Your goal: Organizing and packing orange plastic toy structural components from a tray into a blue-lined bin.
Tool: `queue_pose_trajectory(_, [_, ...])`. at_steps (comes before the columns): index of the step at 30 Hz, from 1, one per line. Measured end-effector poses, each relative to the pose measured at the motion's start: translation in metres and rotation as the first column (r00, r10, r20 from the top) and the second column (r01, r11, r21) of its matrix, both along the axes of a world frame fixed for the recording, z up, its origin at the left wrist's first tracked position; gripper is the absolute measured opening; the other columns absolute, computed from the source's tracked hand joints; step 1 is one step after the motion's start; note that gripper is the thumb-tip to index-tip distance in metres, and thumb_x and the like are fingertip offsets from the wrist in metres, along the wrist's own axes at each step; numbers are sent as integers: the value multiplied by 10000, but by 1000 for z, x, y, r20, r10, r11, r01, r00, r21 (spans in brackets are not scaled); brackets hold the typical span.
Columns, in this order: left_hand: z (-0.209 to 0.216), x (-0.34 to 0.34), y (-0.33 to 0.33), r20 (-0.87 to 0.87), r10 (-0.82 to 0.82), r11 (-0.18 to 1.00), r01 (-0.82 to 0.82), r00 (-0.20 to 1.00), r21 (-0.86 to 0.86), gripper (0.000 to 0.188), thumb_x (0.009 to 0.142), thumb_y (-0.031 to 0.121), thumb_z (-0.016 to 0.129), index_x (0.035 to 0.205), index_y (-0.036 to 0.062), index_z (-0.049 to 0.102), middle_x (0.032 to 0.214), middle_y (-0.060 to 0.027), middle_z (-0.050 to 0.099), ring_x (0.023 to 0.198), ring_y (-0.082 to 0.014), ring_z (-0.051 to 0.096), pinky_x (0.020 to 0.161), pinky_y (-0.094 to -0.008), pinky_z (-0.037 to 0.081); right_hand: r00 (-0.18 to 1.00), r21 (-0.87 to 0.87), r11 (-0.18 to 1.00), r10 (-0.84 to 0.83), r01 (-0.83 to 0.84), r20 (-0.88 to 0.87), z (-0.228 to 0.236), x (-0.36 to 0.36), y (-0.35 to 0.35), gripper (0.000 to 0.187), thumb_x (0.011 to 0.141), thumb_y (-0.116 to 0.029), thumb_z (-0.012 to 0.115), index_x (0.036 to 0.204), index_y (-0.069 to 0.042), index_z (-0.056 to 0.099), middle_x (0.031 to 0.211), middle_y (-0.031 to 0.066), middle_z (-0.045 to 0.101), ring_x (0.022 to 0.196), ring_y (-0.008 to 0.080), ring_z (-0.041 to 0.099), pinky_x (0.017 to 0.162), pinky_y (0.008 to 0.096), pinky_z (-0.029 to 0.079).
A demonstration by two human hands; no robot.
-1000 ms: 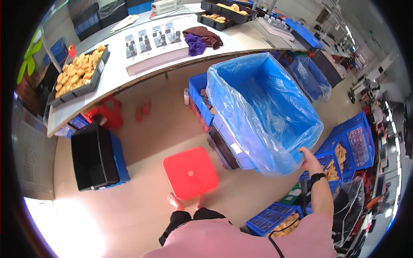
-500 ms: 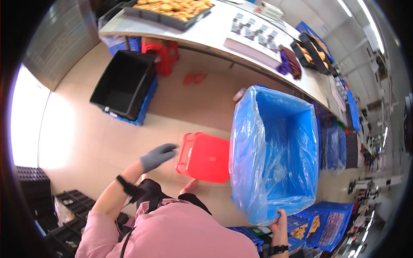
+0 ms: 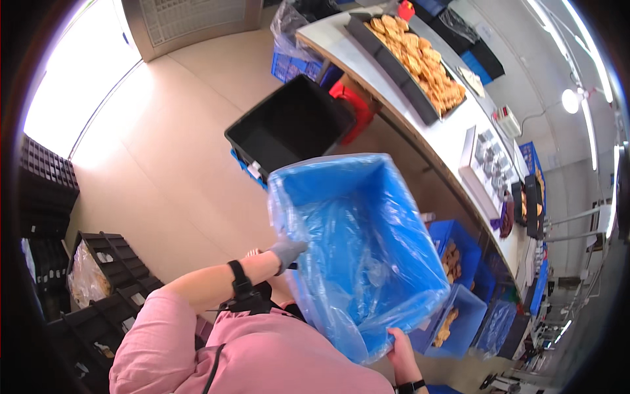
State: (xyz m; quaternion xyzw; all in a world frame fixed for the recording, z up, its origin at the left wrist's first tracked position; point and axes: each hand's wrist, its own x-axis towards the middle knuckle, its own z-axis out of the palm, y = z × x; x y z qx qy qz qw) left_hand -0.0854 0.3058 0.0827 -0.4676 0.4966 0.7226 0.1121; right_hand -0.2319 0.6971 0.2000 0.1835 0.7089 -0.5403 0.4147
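A large blue bin (image 3: 387,217) lined with clear plastic film (image 3: 354,262) stands before me, its open top facing up and nothing visible inside but the liner. My left hand (image 3: 287,255), in a grey glove, grips the bin's left rim over the film. Bare and at the near right corner, my right hand (image 3: 400,351) has its thumb over the rim; its other fingers are hidden. Just beyond the bin's far left corner is a black crate (image 3: 289,125) on a blue one.
A long white worktable (image 3: 426,131) runs along the right, carrying a black tray of golden baked pieces (image 3: 420,62). Blue crates (image 3: 456,322) with brown pieces stand right of the bin. Black crates (image 3: 111,269) are stacked at left; a red stool (image 3: 357,108) is under the table.
My left hand has gone from free in the air to the bin's rim. The view has turned left, and the bin is now nearer the black crate. The red item beside the bin no longer shows.
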Motion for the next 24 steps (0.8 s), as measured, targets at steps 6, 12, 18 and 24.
queue_pose_trajectory(6, [-14,66,-92,172,466,881,-473,868,1,444,750,164,638,1162,40,532,911,-104,550,774,-230,600,689,-374,533,976,-64,974,216,-215,-1,-52,-41,-160,437,792,-98,570,1204,26,493,1123,128,588,1052,269,574,911,419,483])
queue_pose_trajectory(12, [-25,58,-192,67,671,738,-674,738,31,449,771,101,592,1202,45,475,948,-98,567,817,-221,611,691,-374,552,935,-101,930,352,-355,-42,-105,-100,-309,462,772,-139,602,1193,32,516,1087,131,587,970,243,587,841,372,491])
queue_pose_trajectory(18, [-34,2,-281,-112,840,538,-842,531,41,280,792,97,566,1063,36,532,828,-92,573,745,-206,609,630,-347,515,908,-132,898,417,-419,-44,-146,-166,-436,487,781,-162,602,1217,27,499,1091,133,587,971,256,589,847,390,493])
queue_pose_trajectory(24, [-77,-36,-346,12,793,609,-792,609,-42,335,791,111,593,1112,47,524,895,-88,586,803,-214,604,659,-366,515,910,-74,907,415,-414,3,-190,-220,-509,448,788,-135,601,1207,-1,515,1090,110,594,1001,247,588,879,390,485])
